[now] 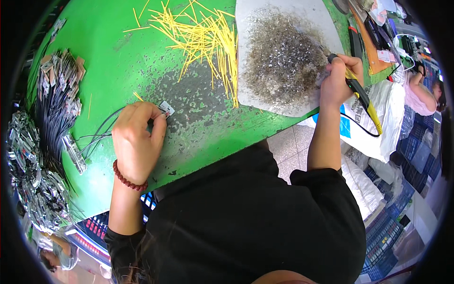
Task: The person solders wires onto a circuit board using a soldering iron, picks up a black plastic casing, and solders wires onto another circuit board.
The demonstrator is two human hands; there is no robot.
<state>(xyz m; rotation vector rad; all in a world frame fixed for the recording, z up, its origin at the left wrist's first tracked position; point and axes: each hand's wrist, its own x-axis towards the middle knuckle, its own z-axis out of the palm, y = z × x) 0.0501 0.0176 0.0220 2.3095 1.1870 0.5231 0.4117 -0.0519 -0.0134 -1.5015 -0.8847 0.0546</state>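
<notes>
My left hand (136, 138), with a beaded bracelet at the wrist, is closed over the green table. Its thumb and finger pinch a small silver-and-white part (166, 108) whose tip sticks out past them. Black wires (100, 136) run from under this hand toward a narrow metal piece (74, 154) on its left. My right hand (339, 81) grips a yellow-and-black soldering iron (365, 102). The iron's tip points up and left over a pale sheet (265, 6) covered with dark residue and bright specks (283, 59); whether it touches, I cannot tell.
Many thin yellow sticks (208, 40) lie loose on the green table (109, 42). Bundles of black-wired parts (59, 94) and shiny metal pieces (33, 165) line the left edge. A white sack (378, 123) hangs at the right. Other people are in the background.
</notes>
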